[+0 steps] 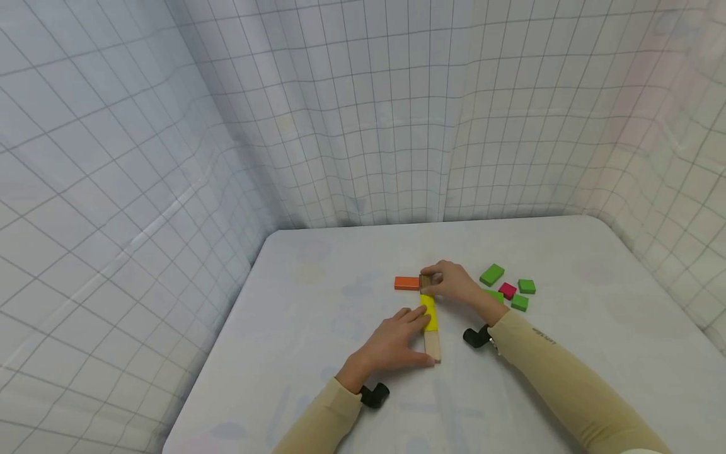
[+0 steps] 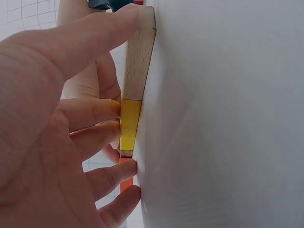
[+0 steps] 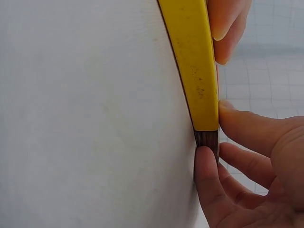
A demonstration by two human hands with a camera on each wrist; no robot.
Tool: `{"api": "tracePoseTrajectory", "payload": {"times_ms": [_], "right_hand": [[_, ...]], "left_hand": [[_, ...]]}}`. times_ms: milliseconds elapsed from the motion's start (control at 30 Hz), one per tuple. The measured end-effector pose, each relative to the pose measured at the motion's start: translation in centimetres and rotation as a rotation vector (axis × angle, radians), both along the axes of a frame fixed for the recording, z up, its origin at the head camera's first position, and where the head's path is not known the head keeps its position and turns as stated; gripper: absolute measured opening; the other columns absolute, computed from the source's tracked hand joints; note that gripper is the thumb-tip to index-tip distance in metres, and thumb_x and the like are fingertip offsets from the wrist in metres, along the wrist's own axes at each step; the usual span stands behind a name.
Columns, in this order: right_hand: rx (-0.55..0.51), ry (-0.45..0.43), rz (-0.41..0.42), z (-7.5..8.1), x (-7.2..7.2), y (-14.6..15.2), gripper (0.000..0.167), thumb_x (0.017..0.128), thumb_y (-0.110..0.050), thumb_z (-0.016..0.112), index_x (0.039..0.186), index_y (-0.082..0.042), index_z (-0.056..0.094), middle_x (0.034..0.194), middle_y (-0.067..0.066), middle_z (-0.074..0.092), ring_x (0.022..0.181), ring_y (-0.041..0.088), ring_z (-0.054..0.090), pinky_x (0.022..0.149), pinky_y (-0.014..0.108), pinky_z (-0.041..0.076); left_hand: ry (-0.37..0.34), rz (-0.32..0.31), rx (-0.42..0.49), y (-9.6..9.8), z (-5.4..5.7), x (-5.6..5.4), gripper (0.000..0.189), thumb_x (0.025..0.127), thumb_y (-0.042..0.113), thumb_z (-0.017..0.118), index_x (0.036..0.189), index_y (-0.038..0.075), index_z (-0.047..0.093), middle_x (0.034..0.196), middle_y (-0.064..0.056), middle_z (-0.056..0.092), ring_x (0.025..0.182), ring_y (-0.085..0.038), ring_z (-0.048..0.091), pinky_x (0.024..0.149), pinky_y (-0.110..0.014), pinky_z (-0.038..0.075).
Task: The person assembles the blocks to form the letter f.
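A straight row of blocks lies on the white table: a plain wood block (image 1: 432, 346) nearest, a yellow section (image 1: 430, 315) in the middle, a dark brown block (image 1: 425, 281) at the far end. My left hand (image 1: 391, 340) lies along the row's left side. Its thumb presses the near end of the plain wood block, while extended fingers touch the yellow side. At the far end my right hand (image 1: 454, 282) pinches the brown block (image 3: 207, 138), partly covering it. An orange block (image 1: 406, 283) sits crosswise against the row's left side, by the brown block.
Right of the row, behind the right wrist, several green blocks (image 1: 492, 274) lie scattered around a red block (image 1: 507, 291). One green block (image 1: 496, 295) is partly hidden by the right arm. White grid-patterned curtains (image 1: 363, 126) hang around the table.
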State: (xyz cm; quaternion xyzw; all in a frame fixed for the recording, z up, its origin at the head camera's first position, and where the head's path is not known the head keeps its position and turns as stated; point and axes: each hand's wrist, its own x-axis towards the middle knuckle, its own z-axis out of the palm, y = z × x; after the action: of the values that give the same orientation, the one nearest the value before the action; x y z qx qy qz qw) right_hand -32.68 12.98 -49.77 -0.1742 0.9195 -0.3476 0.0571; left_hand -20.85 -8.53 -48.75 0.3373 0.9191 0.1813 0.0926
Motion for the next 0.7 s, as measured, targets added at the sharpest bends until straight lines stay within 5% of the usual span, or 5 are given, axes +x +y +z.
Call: {"api": "tracePoseTrajectory", "payload": {"times_ms": [700], "right_hand": [[0.009,0.019,0.023,0.27,0.71,-0.13,0.051,0.089,-0.02,0.08,0.136,-0.007,0.064,0.126,0.013,0.06,0.105,0.03,0.063,0.088,0.042,0.055]], "left_hand": [[-0.02,-0.007,0.01,-0.24,0.15,0.05,0.086,0.088,0.056,0.072,0.156,0.016,0.04,0.165,0.002,0.024,0.149,-0.029,0.026,0.11,-0.055,0.036]]}}
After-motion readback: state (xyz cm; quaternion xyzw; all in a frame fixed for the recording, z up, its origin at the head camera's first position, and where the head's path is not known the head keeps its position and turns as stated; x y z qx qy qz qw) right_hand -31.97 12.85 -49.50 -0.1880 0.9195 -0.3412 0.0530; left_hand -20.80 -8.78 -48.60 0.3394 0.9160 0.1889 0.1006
